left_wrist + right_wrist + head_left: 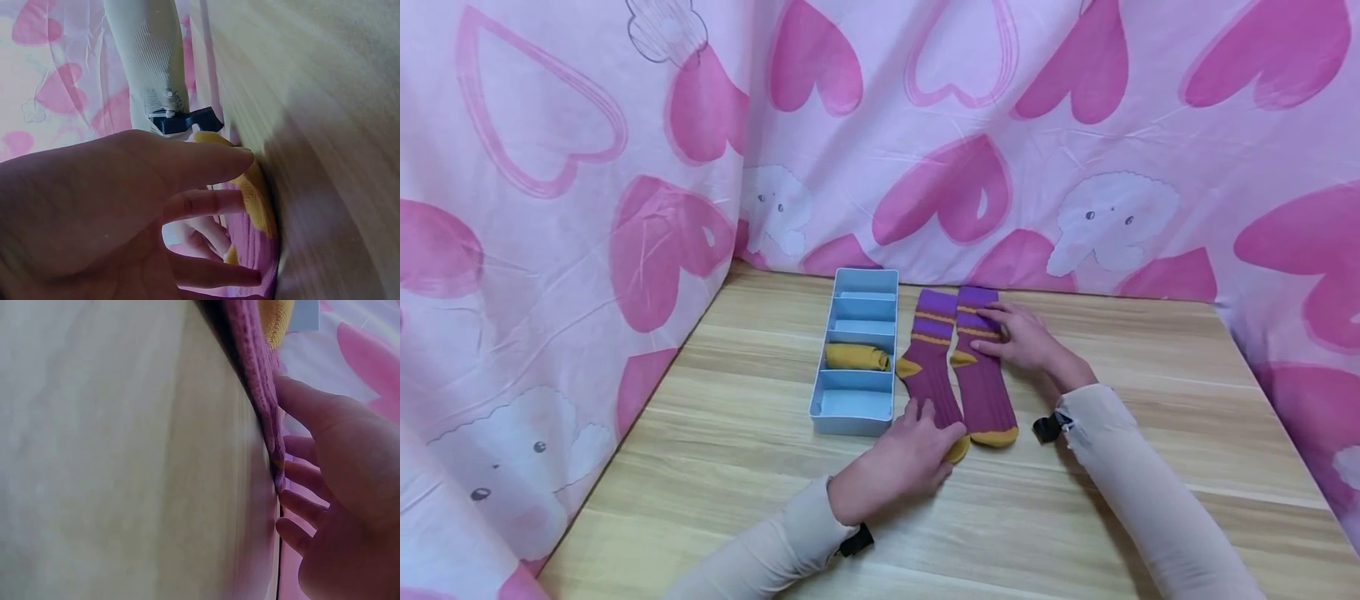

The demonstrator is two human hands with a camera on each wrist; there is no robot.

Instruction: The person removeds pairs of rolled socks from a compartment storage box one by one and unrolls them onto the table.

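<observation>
Fingers of the L hand point(898, 462) are spread & mostly straight; they are not clenched, & the toe end of the L sock point(934, 375) is just touched by them. Fingers of the R hand point(1030, 342) are kept loose too, laid on the striped top of the R sock point(987, 392), w/ the thumb put nr the yellow heel.

Both socks are laid flat, side by side, on the wood table point(647, 500), w/ a thin gap btwn them partway. The L sock's heel is set just beside the blue box point(850, 426); whether they touch can't be told. Wide room is left R of the R sock & L of the box. The sock tops are placed nr the back edge, by the cloth wall point(842, 179).

The socks are knit in ribs: dark red, w/ purple tops & wavy yellow stripes. The box is long, smooth & split into 4 slots. A yellow cloth roll point(856, 357) is held in the 3rd slot from the back. Pink hearts & fluffy white animals are printed on the creased cloth.
</observation>
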